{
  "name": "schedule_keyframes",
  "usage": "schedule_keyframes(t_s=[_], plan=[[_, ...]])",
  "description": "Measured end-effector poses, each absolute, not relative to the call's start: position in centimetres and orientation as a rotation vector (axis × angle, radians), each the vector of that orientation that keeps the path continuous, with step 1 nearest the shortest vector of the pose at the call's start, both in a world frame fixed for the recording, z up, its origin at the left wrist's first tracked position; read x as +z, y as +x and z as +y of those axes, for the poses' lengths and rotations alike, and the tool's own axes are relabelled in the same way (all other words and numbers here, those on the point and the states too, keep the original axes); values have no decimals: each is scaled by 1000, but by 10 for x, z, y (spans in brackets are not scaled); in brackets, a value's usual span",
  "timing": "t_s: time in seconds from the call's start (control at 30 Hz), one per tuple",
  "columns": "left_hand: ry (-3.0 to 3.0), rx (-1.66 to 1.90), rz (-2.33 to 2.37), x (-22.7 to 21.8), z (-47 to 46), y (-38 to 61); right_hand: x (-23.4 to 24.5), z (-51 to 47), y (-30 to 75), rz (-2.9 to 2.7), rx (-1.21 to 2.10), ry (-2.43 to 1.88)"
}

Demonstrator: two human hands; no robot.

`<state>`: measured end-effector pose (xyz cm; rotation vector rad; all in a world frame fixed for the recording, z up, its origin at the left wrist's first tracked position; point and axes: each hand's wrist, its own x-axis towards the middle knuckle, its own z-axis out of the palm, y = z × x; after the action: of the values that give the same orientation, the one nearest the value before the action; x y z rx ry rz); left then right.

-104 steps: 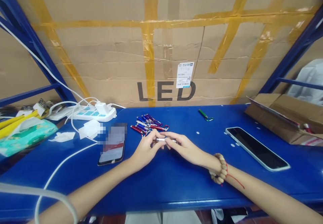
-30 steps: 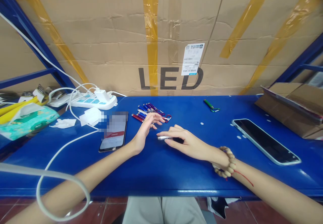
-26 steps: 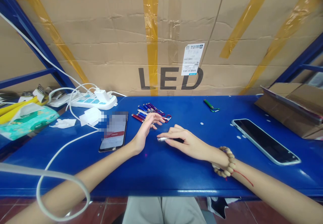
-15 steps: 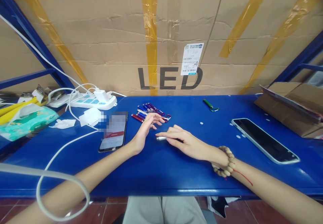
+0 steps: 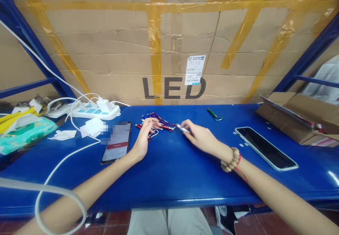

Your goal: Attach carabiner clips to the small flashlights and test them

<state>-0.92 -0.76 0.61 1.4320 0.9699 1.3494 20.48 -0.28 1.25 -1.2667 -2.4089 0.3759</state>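
My right hand point(image 5: 200, 134) pinches a small silver tube, like a keychain flashlight point(image 5: 182, 127), between thumb and fingers, held above the blue table. To the left, my left hand point(image 5: 144, 136) rests over a bunch of similar keychain flashlights, its fingers extended and loosely apart. Several of them, blue, purple and red, fan out behind and under its fingers, with carabiner clips pointing right; a red one point(image 5: 166, 127) shows past the fingertips. Part of the bunch is hidden by the hand. A green keychain flashlight point(image 5: 212, 113) with its clip lies alone farther back, right of centre.
A phone with a lit screen point(image 5: 118, 150) lies left of my left hand; a dark-screened phone point(image 5: 265, 148) lies on the right. A power strip point(image 5: 96, 112), tissues point(image 5: 91, 127) and white cables point(image 5: 71, 153) occupy the left. An open carton point(image 5: 288, 122) stands at right.
My right hand has lifted the silver flashlight up and away from the left hand, its end now tilted upward. My left hand stays over the bunch. The camera view has shifted slightly.
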Motion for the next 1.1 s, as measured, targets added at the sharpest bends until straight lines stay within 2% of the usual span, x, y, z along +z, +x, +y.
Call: schedule_keyframes(t_s=[0.13,0.37,0.5,0.67,0.8,1.1], plan=[[1443,1432,1038,7,-2,-12,11,32,237,-2282,-52,-1766],[1415,1649,1116,21,7,-26,17,68,273,-2017,-245,-2059],[1436,1705,1150,26,9,-32,28,73,242,-2106,-180,-1921],[1483,1672,1157,24,8,-32,32,84,157,-2318,112,-1643],[1469,1642,1160,22,8,-33,29,95,110,-2345,247,-1605],[1537,1507,1112,22,-1,-25,28,92,160,-2266,225,-1499]])
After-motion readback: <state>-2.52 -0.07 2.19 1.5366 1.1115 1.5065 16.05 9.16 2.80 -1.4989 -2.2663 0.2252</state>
